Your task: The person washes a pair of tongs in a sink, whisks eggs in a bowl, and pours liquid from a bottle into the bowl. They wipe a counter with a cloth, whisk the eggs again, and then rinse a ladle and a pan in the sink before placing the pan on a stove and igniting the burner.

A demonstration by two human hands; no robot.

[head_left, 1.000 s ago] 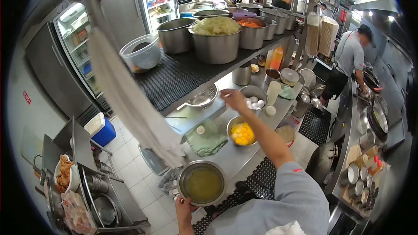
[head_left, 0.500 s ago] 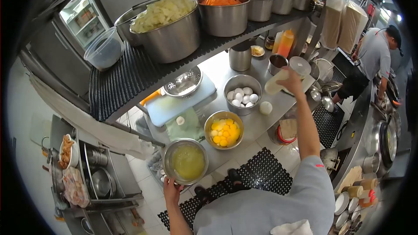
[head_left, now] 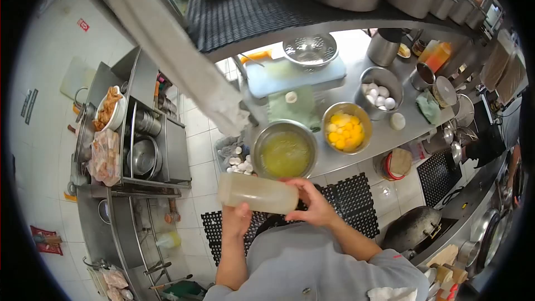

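Note:
Both my hands hold a translucent, cloudy plastic container (head_left: 261,192), tilted on its side in front of my body. My right hand (head_left: 316,205) grips its right end with the thumb apart from the fingers. My left hand (head_left: 236,220) clasps it near the left end, its fingers partly hidden behind the plastic. Just beyond stands a metal bowl (head_left: 255,147) of yellowish clear liquid that looks like egg whites. Right of it, a second metal bowl (head_left: 365,118) contains several yolks. A metal pot (head_left: 393,82) of whole white eggs sits farther back, beside a small white round item (head_left: 397,121).
A colander (head_left: 310,50) rests on a blue cutting board (head_left: 262,81), near a green cloth (head_left: 284,106). Eggshells (head_left: 241,163) fill a bag below the table edge. Overhead runs a shelf (head_left: 251,17) of large pots. A wok (head_left: 412,228) stands at right, steel shelving (head_left: 161,161) at left.
My right hand has brought the plastic container from the table's right side to my body. My left hand has left the egg-white bowl and taken hold of the container. The view has turned left.

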